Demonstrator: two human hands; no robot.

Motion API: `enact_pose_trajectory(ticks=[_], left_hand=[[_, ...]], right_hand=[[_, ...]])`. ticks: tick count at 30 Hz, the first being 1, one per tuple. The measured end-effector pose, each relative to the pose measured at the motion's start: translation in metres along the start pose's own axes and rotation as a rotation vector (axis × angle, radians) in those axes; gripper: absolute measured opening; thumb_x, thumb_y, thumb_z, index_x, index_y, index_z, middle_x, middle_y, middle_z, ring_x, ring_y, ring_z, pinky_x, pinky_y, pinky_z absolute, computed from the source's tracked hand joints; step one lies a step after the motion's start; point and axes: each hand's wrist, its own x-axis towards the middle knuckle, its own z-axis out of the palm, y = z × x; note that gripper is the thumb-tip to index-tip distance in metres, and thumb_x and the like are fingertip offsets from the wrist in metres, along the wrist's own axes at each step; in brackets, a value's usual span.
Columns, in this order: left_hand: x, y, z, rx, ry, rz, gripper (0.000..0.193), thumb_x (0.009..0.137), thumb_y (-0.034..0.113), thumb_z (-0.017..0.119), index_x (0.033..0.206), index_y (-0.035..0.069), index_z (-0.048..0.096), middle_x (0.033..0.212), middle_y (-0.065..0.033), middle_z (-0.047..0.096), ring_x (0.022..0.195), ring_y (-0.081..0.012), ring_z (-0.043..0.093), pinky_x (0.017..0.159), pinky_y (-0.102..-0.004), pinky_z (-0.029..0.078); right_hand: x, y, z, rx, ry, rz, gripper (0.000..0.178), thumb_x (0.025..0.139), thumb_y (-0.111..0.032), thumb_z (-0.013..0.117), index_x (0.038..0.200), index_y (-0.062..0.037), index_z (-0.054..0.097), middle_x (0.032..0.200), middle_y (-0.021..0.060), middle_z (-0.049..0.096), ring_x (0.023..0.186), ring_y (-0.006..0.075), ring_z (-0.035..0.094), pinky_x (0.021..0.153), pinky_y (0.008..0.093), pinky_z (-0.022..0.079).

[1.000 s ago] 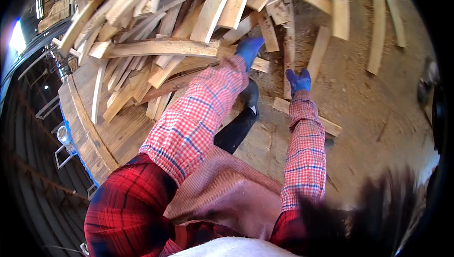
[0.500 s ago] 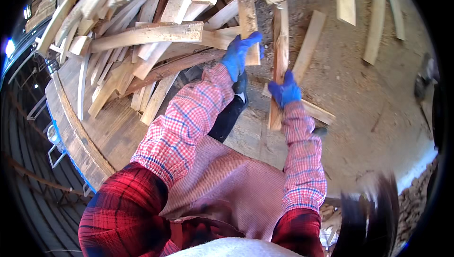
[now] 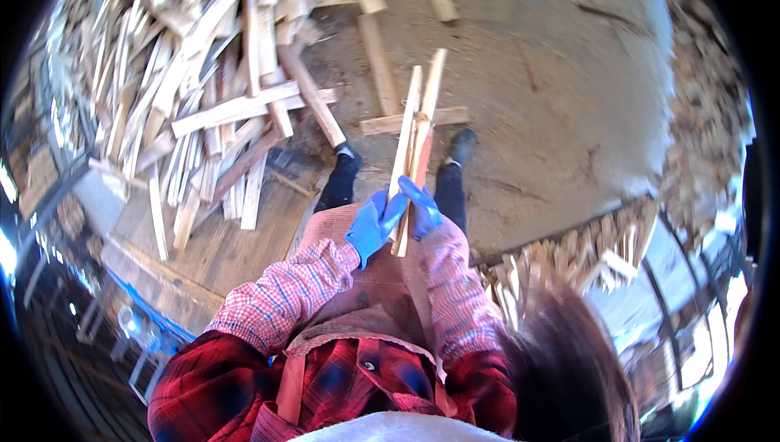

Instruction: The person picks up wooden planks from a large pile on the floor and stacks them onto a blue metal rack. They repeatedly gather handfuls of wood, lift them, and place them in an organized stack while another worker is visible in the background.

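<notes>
Two long, pale wooden strips stand side by side in front of my body, slanting up and away from me. Around the lower end of the left wooden strip (image 3: 407,121) closes my left hand (image 3: 371,228) in a blue glove. My right hand (image 3: 422,209), also blue-gloved, grips the right wooden strip (image 3: 428,105), which has rough, darker edges. The hands nearly touch, and their overlap partly hides the strips' lower ends. Beyond them, a short board (image 3: 448,115) lies crosswise on the ground between my feet.
A large heap of wooden strips (image 3: 195,60) rises at the far left, beside a brown wooden board surface (image 3: 191,235). Single planks (image 3: 378,64) lie on the dusty floor (image 3: 528,141). Stacked wood (image 3: 561,239) lines the right side. Dark hair (image 3: 561,361) hangs at lower right.
Both hands have drawn back toward my body and come together, bringing wooden strips up from the heap and floor. The view has shifted, showing more of the right side.
</notes>
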Motion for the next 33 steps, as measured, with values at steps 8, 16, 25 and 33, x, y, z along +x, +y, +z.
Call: enact_pose_trajectory(ticks=[8, 16, 25, 33], left_hand=[[-0.041, 0.15, 0.109, 0.729, -0.525, 0.52, 0.04, 0.086, 0.039, 0.054, 0.105, 0.004, 0.054, 0.07, -0.015, 0.061, 0.058, -0.0267, 0.061, 0.051, -0.0371, 0.047], [-0.016, 0.162, 0.149, 0.301, -0.448, 0.401, 0.038, 0.082, 0.034, 0.061, 0.108, 0.006, 0.059, 0.082, -0.0151, 0.065, 0.073, -0.0248, 0.064, 0.066, -0.0355, 0.049], [-0.003, 0.1, 0.037, 0.245, -0.191, 0.003, 0.041, 0.081, 0.035, 0.063, 0.105, 0.003, 0.058, 0.088, -0.0101, 0.063, 0.076, -0.0227, 0.06, 0.067, -0.0343, 0.048], [0.047, -0.095, -0.066, -0.23, -0.025, -0.344, 0.03, 0.083, 0.036, 0.057, 0.093, 0.008, 0.061, 0.075, -0.007, 0.062, 0.065, -0.0185, 0.059, 0.057, -0.0317, 0.047]], right_hand=[[-0.115, -0.067, -0.094, 0.347, 0.175, -0.457, 0.031, 0.078, -0.017, 0.066, 0.101, 0.0003, 0.054, 0.088, 0.013, 0.061, 0.078, 0.0251, 0.061, 0.071, 0.0375, 0.052], [-0.317, -0.285, -0.249, 0.442, 0.473, -1.242, 0.018, 0.083, -0.03, 0.053, 0.083, -0.0121, 0.053, 0.072, 0.0065, 0.054, 0.067, 0.0215, 0.051, 0.06, 0.0344, 0.043], [-0.173, -0.324, -0.238, -0.523, 0.666, -0.698, 0.02, 0.083, -0.019, 0.059, 0.096, -0.0042, 0.062, 0.077, 0.0024, 0.059, 0.061, 0.0118, 0.052, 0.048, 0.0232, 0.04], [0.042, -0.083, -0.059, -0.914, 0.23, -0.083, 0.03, 0.078, -0.022, 0.068, 0.105, -0.0118, 0.058, 0.083, -0.0005, 0.062, 0.065, 0.0137, 0.057, 0.055, 0.0267, 0.044]])
